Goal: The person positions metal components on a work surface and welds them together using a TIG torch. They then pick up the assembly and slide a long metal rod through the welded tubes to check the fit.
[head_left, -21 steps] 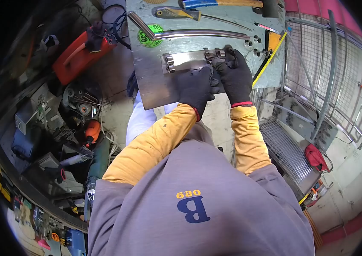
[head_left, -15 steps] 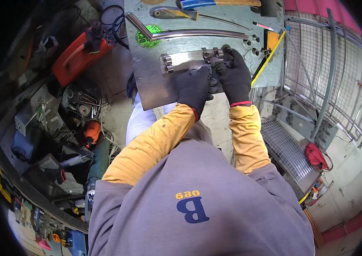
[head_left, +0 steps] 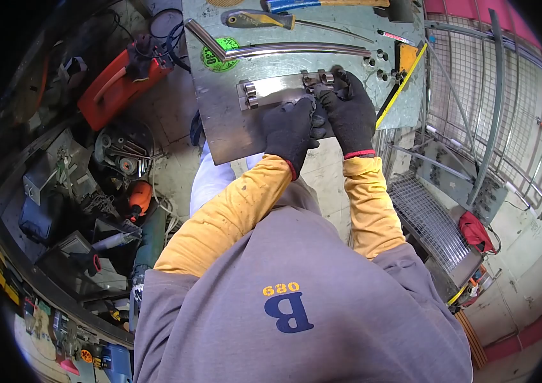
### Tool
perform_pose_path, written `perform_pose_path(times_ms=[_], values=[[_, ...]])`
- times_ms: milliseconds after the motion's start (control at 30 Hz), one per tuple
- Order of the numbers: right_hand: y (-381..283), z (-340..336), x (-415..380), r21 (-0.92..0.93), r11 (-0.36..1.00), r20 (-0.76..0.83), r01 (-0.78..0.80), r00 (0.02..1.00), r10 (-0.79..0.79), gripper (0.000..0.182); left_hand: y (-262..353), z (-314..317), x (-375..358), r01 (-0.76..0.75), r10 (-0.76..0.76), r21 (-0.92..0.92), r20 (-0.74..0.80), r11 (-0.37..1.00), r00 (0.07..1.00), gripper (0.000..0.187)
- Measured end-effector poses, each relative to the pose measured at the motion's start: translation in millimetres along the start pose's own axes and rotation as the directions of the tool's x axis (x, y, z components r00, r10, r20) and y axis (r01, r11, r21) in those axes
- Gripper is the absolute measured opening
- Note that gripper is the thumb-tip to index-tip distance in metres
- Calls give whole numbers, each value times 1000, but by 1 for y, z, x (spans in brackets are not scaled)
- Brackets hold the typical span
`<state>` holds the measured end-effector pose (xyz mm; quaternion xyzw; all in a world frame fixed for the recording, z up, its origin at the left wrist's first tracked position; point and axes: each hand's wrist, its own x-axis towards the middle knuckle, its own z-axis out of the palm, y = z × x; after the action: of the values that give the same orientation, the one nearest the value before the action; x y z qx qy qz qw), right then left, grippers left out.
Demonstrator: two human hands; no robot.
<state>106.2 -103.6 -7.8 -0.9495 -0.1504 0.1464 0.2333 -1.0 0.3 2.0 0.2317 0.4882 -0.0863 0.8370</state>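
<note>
Both hands wear black work gloves and meet at the near side of a shiny metal strip [head_left: 280, 91] lying on the steel worktable [head_left: 220, 137]. Short metal tube pieces [head_left: 250, 89] stand at the strip's left end, and more tube pieces [head_left: 319, 78] sit at its right end. My left hand [head_left: 289, 129] is closed, its fingers curled just below the strip. My right hand [head_left: 351, 115] bends its fingers in beside the right-end tube pieces. Fingertips of the two hands come close together; whatever is pinched between them is hidden by the gloves.
Beyond the strip lie a bent steel tube [head_left: 296, 49], a file with a grey-yellow handle [head_left: 258, 19] and a blue-headed hammer [head_left: 322, 5]. At right are loose tube pieces [head_left: 382, 56] and a yellow-edged square [head_left: 401, 86]. A red case [head_left: 114, 86] lies left.
The view has shifted very slightly. Both hands stay at the metal strip with almost the same finger positions.
</note>
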Motion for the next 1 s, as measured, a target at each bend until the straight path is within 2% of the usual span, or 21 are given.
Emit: perform_pose_path(times_ms=[67, 200, 300, 367, 400, 433, 467, 500, 533, 567, 600, 633, 667, 733, 767, 800, 900, 1000], values=[[-3, -2, 0, -32, 998, 33, -46, 998, 47, 62, -1, -1, 1, -12, 12, -2, 9, 1000, 1000, 35], [-2, -1, 0, -36, 999, 17, -31, 999, 32, 62, 2, -5, -1, -17, 17, 20, 24, 1000, 1000, 37], [-8, -5, 0, -63, 997, 22, -48, 999, 49, 62, 7, -19, -16, -34, 27, 120, 53, 992, 998, 33], [-7, -5, 0, -52, 998, 34, -34, 999, 36, 62, 6, -42, -30, -239, 227, 302, 73, 923, 971, 28], [-8, -5, -1, -44, 998, 37, -44, 998, 46, 62, 2, -60, -35, -301, 303, 255, 35, 919, 952, 24], [-10, -6, -1, 29, 998, 52, -58, 997, 56, 61, -3, -77, -41, -468, 489, 275, -9, 840, 872, 23], [-10, -5, -1, 104, 992, 67, -71, 996, 64, 61, -6, -90, -43, -718, 763, 309, -40, 624, 645, 23], [3, 2, 1, 129, 992, 10, 13, 1000, -15, 61, 7, -108, -50, -746, 896, 576, 52, 334, 441, 28], [1, 1, 0, 137, 991, 11, 9, 1000, -11, 61, 16, -124, -57, -696, 910, 663, 54, 276, 411, 36], [-4, -3, -1, 108, 994, 34, -15, 999, 11, 62, 31, -135, -57, -635, 951, 772, 197, 0, 239, 40], [-7, -4, -1, 78, 996, 58, -35, 998, 30, 62, 46, -144, -53, -509, 929, 817, 360, -272, 82, 44], [-3, -3, 2, 127, 988, 105, -89, 992, 76, 75, 55, -151, -50, -510, 893, 794, 438, -332, 101, 60], [1, -1, 3, 136, 987, 114, -83, 991, 68, 75, 58, -154, -44, -498, 894, 800, 436, -334, 101, 60], [6, 3, 4, 296, 950, 125, -102, 990, 68, 73, 61, -157, -30, -404, 790, 763, 596, -504, 142, 66], [9, 4, 5, 257, 960, 131, -108, 988, 76, 71, 61, -156, -20, -402, 760, 740, 633, -539, 148, 72], [8, 4, 6, 261, 960, 134, -106, 988, 73, 71, 63, -152, -18, -396, 760, 742, 633, -540, 148, 72], [2, 0, 4, 112, 991, 90, -80, 993, 70, 70, 68, -142, -11, -448, 736, 715, 657, -538, 164, 73], [4, 0, 4, 143, 989, 88, -40, 996, 27, 69, 65, -140, -3, -424, 733, 728, 653, -539, 190, 69]])
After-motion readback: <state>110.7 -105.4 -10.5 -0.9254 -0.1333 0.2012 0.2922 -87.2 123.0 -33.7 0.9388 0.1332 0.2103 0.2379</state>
